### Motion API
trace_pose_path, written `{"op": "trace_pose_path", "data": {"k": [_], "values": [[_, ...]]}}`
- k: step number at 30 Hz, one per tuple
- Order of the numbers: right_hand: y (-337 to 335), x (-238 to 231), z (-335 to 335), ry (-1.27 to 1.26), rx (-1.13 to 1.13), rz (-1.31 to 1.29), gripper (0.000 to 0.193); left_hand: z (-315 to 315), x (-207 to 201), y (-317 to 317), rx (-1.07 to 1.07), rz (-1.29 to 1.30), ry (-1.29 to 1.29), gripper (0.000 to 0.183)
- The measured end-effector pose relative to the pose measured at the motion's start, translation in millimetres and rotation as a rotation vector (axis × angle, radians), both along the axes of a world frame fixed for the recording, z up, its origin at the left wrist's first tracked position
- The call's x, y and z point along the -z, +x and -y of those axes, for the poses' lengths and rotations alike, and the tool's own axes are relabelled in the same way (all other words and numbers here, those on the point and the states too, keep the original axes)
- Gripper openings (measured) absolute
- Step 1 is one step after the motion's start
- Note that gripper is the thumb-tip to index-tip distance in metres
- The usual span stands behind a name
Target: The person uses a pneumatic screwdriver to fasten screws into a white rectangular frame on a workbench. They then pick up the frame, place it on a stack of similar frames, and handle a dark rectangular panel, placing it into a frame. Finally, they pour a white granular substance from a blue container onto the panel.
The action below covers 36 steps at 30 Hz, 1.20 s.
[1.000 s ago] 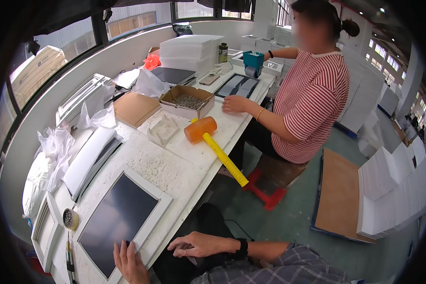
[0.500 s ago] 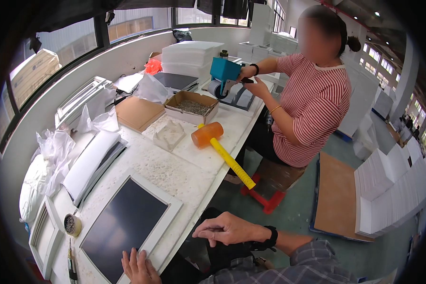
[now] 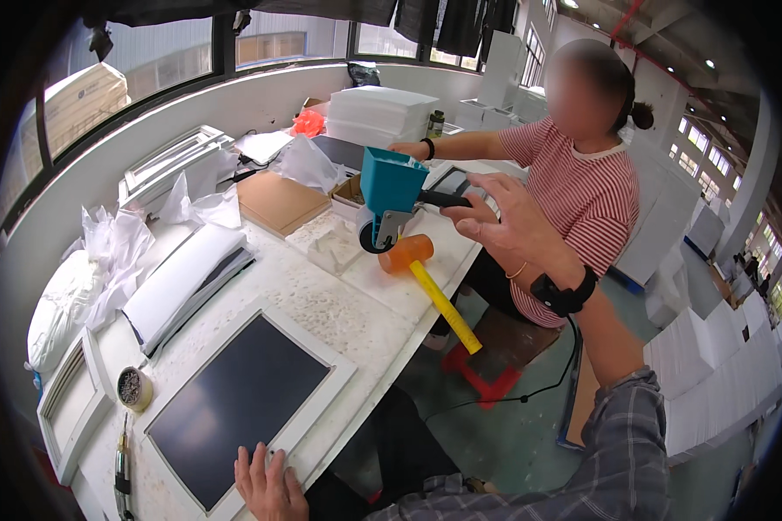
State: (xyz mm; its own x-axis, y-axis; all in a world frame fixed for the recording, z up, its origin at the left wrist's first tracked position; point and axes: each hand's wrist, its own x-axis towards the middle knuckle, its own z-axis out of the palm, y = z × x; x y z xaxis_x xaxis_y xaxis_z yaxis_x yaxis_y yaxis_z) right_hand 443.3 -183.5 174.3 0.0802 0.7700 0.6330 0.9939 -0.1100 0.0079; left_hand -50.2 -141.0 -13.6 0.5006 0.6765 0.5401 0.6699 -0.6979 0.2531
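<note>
Fingers (image 3: pixel 488 183) of right hand (image 3: pixel 527 227) stand parted; wrap roller handle (image 3: pixel 443 199) squarely, with left hand (image 3: pixel 272 491) spread to steady framed panel (image 3: pixel 239 404).

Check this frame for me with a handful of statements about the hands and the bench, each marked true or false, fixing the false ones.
1. The left hand rests on the white-framed panel. True.
2. The right hand is raised near the teal tape dispenser. True.
3. The tape dispenser lies flat on the table. False: it is held up above the table.
4. The mallet has a red handle. False: the mallet's handle is yellow.
5. The small round tub stands left of the panel. True.
</note>
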Motion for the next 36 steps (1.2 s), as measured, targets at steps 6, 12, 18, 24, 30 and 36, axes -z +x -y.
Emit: {"op": "trace_pose_path", "data": {"k": [6, 12, 18, 24, 30, 36], "values": [[14, -16, -84, -0.612, -0.086, -0.043, 0.082, 1, 16, 2, -0.042, 0.104, -0.103, 0.028], [45, -18, -114, -0.668, 0.089, 0.008, 0.076, 0, 17, 11, -0.011, 0.168, -0.137, 0.029], [45, 15, -158, -0.879, -0.045, -0.322, 0.071, 0, 16, 3, -0.052, 0.161, -0.114, 0.031], [31, 34, -158, -0.803, -0.106, -0.188, 0.052, -9, 23, 6, -0.017, 0.191, -0.151, 0.035], [4, 30, -147, -0.62, -0.136, -0.462, 0.034, -10, 17, 6, 0.012, 0.195, -0.144, 0.036], [-70, 5, -156, -0.502, -0.186, -0.566, 0.033, -9, 12, -4, -0.028, 0.163, -0.16, 0.035]]}}
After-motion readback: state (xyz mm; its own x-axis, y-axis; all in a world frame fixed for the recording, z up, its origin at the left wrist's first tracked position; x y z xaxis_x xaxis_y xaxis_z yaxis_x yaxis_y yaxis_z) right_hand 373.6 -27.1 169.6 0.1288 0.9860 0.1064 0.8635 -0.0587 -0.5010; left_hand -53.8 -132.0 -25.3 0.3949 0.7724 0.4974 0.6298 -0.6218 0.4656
